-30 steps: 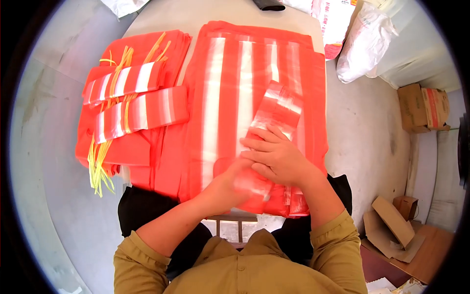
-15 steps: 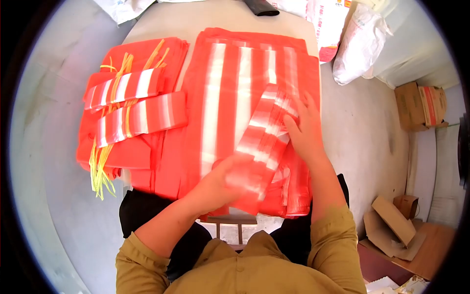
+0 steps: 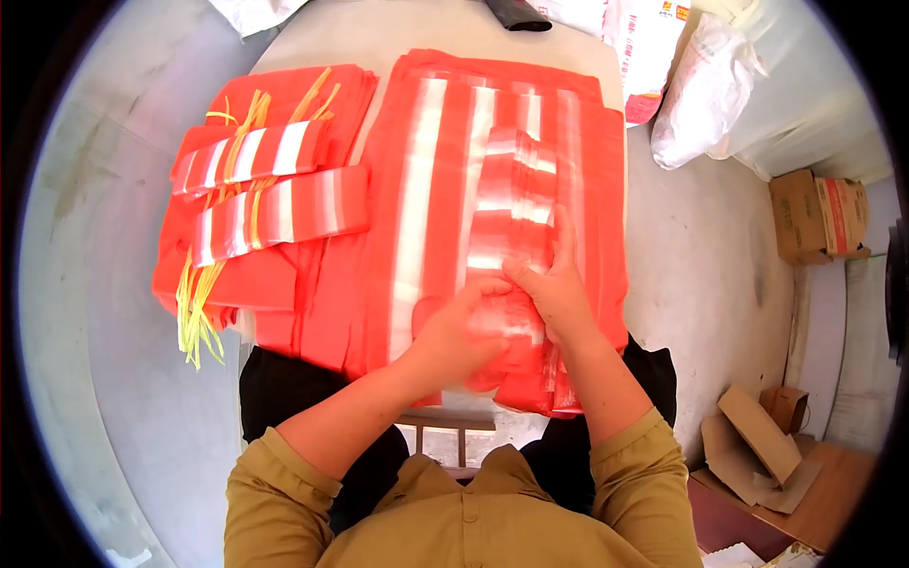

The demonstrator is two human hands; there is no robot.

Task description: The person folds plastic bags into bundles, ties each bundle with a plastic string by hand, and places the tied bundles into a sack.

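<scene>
A folded bundle of red-and-white striped plastic bags (image 3: 507, 213) lies lengthwise over a larger flat stack of similar striped bags (image 3: 412, 218). My right hand (image 3: 559, 293) grips the bundle's right edge, thumb on top and fingers along the side. At its lower end my left hand (image 3: 464, 331) is closed on the bundle from the left, its fingers slightly blurred. To the left, two folded striped bundles, an upper one (image 3: 251, 156) and a lower one (image 3: 284, 218), rest on a red stack (image 3: 237, 289). Yellow ties (image 3: 197, 317) run beneath and over them.
The stacks lie on a pale table (image 3: 350, 43). A dark rolled item (image 3: 519, 14) sits at its far edge. White sacks (image 3: 705, 90) stand at the far right. Cardboard boxes (image 3: 819, 218) are by the right wall, and an opened carton (image 3: 757, 445) is at lower right.
The bundle has turned more upright, toward straight away from me. My right hand has slid down and left along it, closer to my left hand.
</scene>
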